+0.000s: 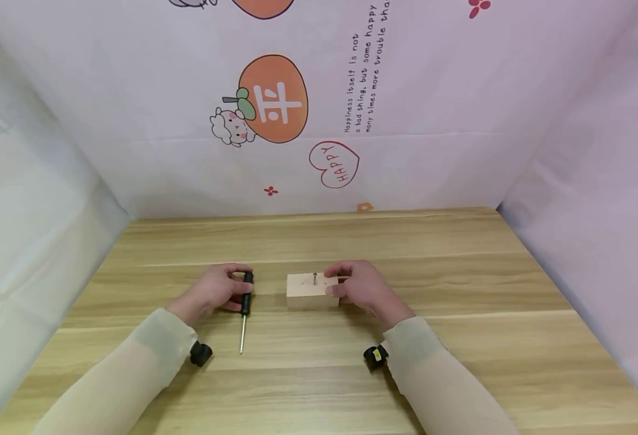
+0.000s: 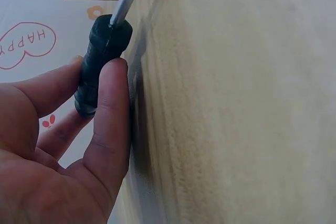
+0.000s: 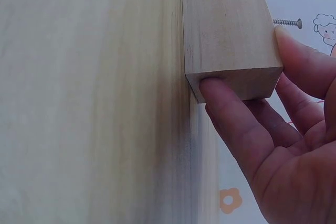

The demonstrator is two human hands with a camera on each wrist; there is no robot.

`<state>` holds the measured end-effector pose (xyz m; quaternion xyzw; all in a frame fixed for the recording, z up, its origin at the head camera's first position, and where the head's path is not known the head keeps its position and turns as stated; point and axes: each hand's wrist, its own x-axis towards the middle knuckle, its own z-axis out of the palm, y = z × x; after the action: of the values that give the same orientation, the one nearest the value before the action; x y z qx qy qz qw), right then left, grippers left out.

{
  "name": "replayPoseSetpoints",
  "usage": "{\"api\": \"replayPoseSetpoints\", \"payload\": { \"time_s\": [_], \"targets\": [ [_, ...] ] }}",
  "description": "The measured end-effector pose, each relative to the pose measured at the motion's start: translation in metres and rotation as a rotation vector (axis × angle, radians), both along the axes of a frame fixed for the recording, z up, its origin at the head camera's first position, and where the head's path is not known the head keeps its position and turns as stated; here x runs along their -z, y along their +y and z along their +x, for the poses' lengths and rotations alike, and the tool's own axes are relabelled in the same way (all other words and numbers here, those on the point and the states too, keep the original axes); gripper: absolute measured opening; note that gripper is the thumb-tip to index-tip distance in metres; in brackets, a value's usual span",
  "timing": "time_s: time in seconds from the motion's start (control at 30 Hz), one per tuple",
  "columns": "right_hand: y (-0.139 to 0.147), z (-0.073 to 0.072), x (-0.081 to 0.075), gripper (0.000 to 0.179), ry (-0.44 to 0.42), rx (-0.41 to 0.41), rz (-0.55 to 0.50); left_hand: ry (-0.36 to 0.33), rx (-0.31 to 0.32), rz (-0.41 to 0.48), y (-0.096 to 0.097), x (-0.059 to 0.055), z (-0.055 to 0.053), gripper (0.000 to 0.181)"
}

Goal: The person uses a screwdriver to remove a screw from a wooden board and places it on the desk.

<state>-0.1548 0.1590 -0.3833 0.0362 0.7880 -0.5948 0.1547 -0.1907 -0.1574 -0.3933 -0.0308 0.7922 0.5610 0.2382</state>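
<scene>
In the head view my left hand pinches the black handle of a screwdriver, whose metal shaft points back toward me. The left wrist view shows thumb and fingers on opposite sides of that handle, close to the tabletop. A pale wooden block sits to its right on the table. My right hand grips the block's right end, with fingers on the top edge and the end face. A screw stands upright from the block's top, between small dark holes; its threads show in the right wrist view.
The wood-grain table is enclosed by white cloth at the back and both sides, with printed cartoons and lettering. Black wrist cameras sit under both sleeve cuffs, close above the tabletop.
</scene>
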Motion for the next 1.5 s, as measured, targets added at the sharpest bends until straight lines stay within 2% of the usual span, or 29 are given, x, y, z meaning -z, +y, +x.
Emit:
{"api": "replayPoseSetpoints", "payload": {
  "time_s": [0.13, 0.4, 0.5, 0.63, 0.7, 0.77, 0.83, 0.93, 1.0, 1.07, 1.23, 1.4, 1.5],
  "targets": [
    [0.003, 0.0, 0.0, 0.029, 0.01, 0.011, 0.009, 0.016, 0.009, -0.029, 0.004, 0.001, -0.002, 0.055],
    [0.001, -0.001, 0.001, 0.03, 0.014, 0.001, 0.008, 0.14, 0.086, -0.237, 0.006, -0.004, 0.005, 0.061],
    [-0.001, -0.002, 0.001, 0.029, 0.015, -0.003, 0.014, 0.16, 0.093, -0.279, 0.005, -0.01, 0.006, 0.063],
    [-0.002, -0.001, 0.0, 0.028, 0.013, -0.008, 0.017, 0.246, 0.098, -0.376, 0.005, -0.027, 0.011, 0.065],
    [-0.003, -0.001, 0.0, 0.028, 0.012, -0.01, 0.021, 0.274, 0.102, -0.338, 0.007, -0.037, 0.015, 0.068],
    [-0.003, -0.001, 0.0, 0.028, 0.012, -0.01, 0.018, 0.264, 0.121, -0.204, 0.009, -0.045, 0.018, 0.072],
    [-0.002, -0.001, 0.0, 0.029, 0.014, -0.007, 0.015, 0.239, 0.177, -0.067, 0.013, -0.049, 0.021, 0.078],
    [-0.001, 0.0, 0.001, 0.029, 0.018, -0.005, 0.01, 0.234, 0.297, 0.086, 0.018, -0.046, 0.024, 0.086],
    [-0.001, 0.0, 0.001, 0.03, 0.019, -0.005, 0.006, 0.241, 0.36, 0.13, 0.022, -0.039, 0.026, 0.09],
    [-0.001, -0.001, 0.001, 0.03, 0.017, -0.006, 0.006, 0.248, 0.395, 0.155, 0.027, -0.032, 0.026, 0.091],
    [-0.001, -0.003, 0.004, 0.029, 0.01, -0.005, -0.005, 0.222, 0.381, 0.17, 0.041, -0.017, 0.026, 0.088],
    [0.0, -0.004, 0.006, 0.029, 0.006, -0.011, -0.023, 0.113, 0.343, 0.293, 0.051, -0.008, 0.025, 0.087],
    [0.0, -0.005, 0.007, 0.03, 0.009, -0.016, -0.021, 0.066, 0.317, 0.335, 0.055, -0.003, 0.024, 0.082]
  ]
}}
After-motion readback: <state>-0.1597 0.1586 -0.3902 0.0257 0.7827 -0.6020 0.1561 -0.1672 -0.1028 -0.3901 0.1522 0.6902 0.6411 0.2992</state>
